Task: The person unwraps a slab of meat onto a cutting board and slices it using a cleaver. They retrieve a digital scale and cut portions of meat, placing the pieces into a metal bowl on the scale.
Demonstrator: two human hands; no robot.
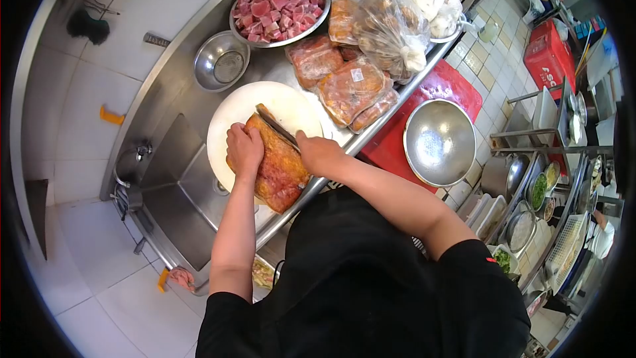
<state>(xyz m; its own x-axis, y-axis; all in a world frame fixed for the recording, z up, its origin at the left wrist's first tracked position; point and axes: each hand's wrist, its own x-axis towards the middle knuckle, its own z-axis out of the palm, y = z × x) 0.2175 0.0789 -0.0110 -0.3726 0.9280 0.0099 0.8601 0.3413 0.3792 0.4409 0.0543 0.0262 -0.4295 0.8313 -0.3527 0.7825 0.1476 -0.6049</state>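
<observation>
A large browned slab of meat (277, 169) lies on a round white cutting board (225, 109) beside the sink. My left hand (245, 148) presses on the slab's left part, its fingers bent together against the meat. My right hand (318, 154) is wrapped round the handle of a knife (277, 126). The blade runs along the slab's upper right edge, with a narrow strip of meat on its far side. Packed bags of meat (354, 91) lie just beyond the board, to the upper right.
Behind the board stand an empty steel bowl (222, 61) and a bowl of cubed meat (280, 11). The sink (179, 205) is at left. A large steel bowl (440, 142) rests on a red board (384, 148) at right. Shelves with food containers line the far right.
</observation>
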